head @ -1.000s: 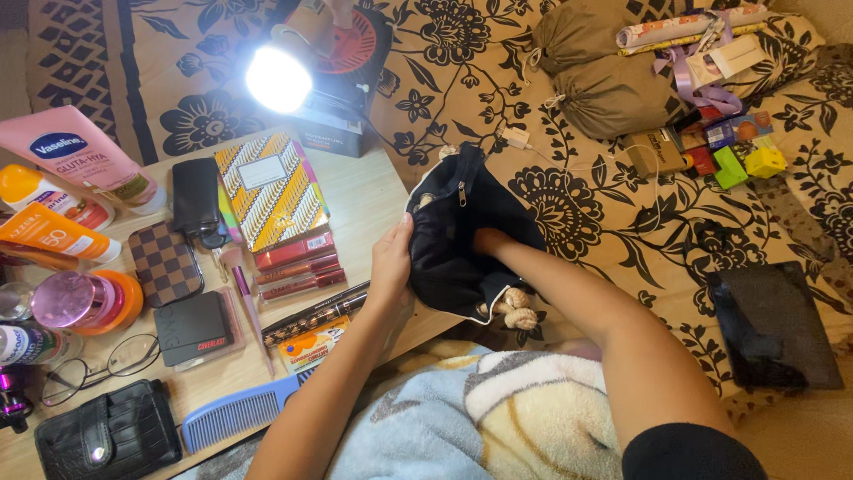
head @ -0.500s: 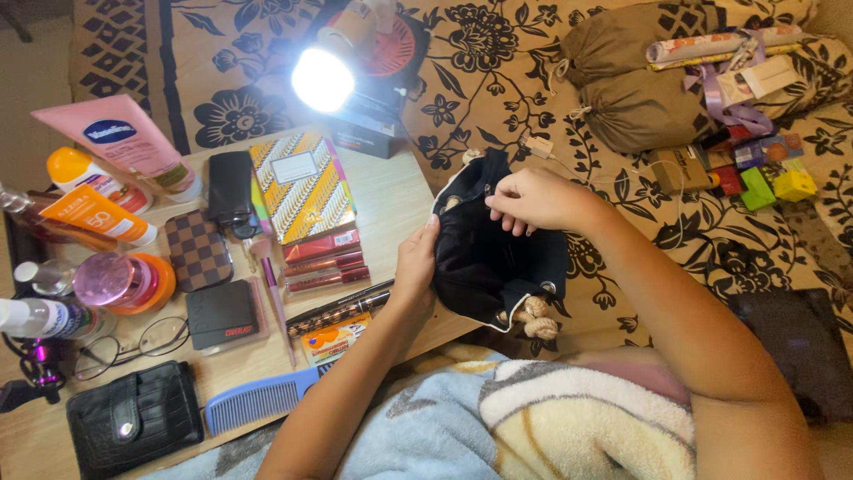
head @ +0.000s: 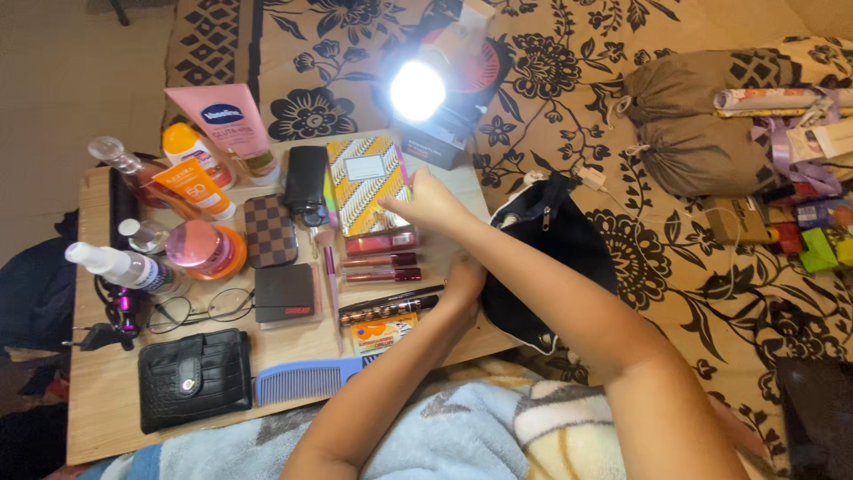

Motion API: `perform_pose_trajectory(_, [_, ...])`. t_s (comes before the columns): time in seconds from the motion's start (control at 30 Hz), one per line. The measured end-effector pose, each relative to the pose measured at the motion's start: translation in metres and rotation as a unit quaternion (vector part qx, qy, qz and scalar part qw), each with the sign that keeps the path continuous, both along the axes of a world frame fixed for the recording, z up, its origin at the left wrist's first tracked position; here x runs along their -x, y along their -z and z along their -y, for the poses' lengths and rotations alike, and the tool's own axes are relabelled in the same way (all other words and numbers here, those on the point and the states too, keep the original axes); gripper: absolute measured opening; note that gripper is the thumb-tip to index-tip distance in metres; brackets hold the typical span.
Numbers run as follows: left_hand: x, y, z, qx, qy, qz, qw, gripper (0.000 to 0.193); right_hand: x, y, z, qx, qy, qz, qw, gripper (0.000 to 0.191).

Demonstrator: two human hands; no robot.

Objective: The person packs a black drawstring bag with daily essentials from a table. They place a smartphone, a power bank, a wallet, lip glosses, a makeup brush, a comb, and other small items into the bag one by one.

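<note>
Head view: my right hand (head: 433, 203) curled over patterned notebook (head: 367, 182) on tabletop (head: 107, 418), whether pinching anything I cannot tell. Left hand (head: 464, 283) flat, pressing black pouch (head: 551, 258) at tabletop edge. I judge pouch soft, light, floppy; best gripped by zipper rim.

1. The pouch (head: 551, 258) at the table's right edge is black.
2. The notebook (head: 366, 182) near the far edge has yellow, white and dark diagonal stripes.
3. The lip products (head: 382, 258) beside it are dark red and pink.
4. The small case (head: 269, 231) is a brown checkerboard.
5. The comb (head: 302, 382) at the near edge is blue.
6. The wallet (head: 194, 378) near the near-left corner is black.
7. The table (head: 107, 418) is pale wood.
8. The bedspread (head: 675, 267) is beige with black flowers.
</note>
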State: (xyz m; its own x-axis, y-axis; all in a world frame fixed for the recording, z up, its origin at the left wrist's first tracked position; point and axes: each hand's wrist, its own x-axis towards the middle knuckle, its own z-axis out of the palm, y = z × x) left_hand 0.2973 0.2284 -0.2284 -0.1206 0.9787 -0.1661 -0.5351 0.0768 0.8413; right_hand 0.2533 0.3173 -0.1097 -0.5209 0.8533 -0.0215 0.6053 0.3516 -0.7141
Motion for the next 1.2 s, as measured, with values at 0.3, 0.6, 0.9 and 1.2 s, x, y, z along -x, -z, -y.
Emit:
perform_pose_trajectory(0.3, [-0.006, -0.030, 0.002, -0.013, 0.008, 0.063, 0.998, 0.026, 0.011, 0.002, 0.007, -0.034, 0.026, 0.046, 0.998, 0.106])
perform_pose_trajectory(0.6, [-0.010, -0.035, 0.004, -0.006, 0.018, 0.103, 0.994, 0.028, 0.012, 0.007, 0.011, -0.075, 0.045, 0.062, 0.994, 0.100])
perform_pose_trajectory(0.9, [-0.014, -0.022, -0.003, 0.008, 0.006, 0.062, 0.998, 0.031, 0.029, -0.012, 0.004, -0.035, 0.070, 0.121, 0.990, 0.101])
perform_pose_trajectory(1.2, [-0.010, -0.032, 0.000, 0.010, 0.018, 0.045, 0.999, 0.033, 0.034, -0.024, 0.001, 0.144, 0.074, -0.048, 0.986, 0.078])
